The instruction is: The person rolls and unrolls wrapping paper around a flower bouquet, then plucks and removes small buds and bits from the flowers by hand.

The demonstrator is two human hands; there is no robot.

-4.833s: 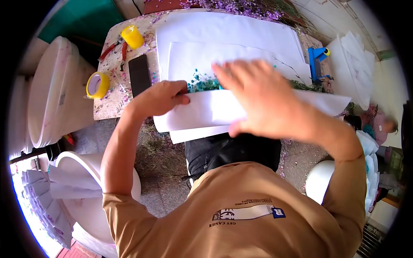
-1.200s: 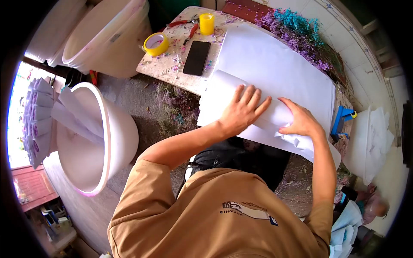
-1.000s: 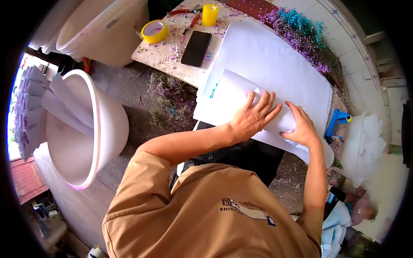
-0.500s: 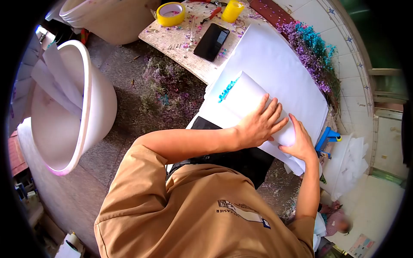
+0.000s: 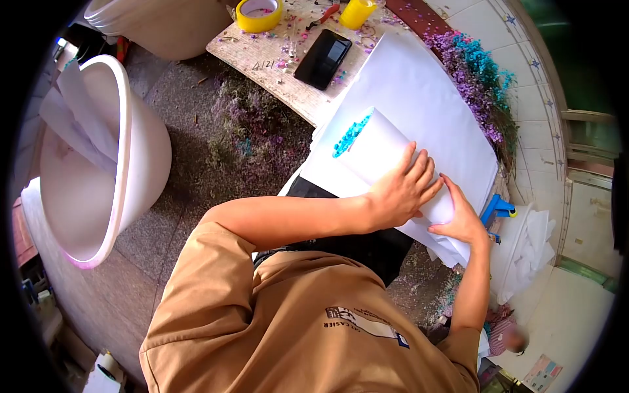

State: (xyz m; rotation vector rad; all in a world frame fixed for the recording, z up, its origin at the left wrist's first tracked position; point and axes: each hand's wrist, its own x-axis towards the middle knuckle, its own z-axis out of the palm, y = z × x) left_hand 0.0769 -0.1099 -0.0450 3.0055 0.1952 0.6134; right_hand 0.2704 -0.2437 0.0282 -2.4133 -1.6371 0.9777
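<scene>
A white paper roll [image 5: 386,145] wraps a bunch of small blue flowers [image 5: 352,136], whose heads show at its upper left end. My left hand [image 5: 405,190] lies over the roll's middle, fingers curved across the paper. Around the lower right end, my right hand [image 5: 462,216] has its thumb and fingers on either side. The stems are hidden inside. Beneath the roll is a stack of large white paper sheets [image 5: 419,85], partly over my lap.
On the wooden board [image 5: 262,56] lie a black phone [image 5: 322,60], yellow tape [image 5: 259,14], another yellow roll [image 5: 357,14] and red-handled pliers [image 5: 323,16]. Purple and blue flowers [image 5: 468,82] line the right. A white tub [image 5: 147,150] stands left; a blue-handled tool [image 5: 498,208] sits right.
The roll has turned slightly under my hands, and more of the blue flowers shows at its end. Both hands stay on the paper. The whole view has shifted a little.
</scene>
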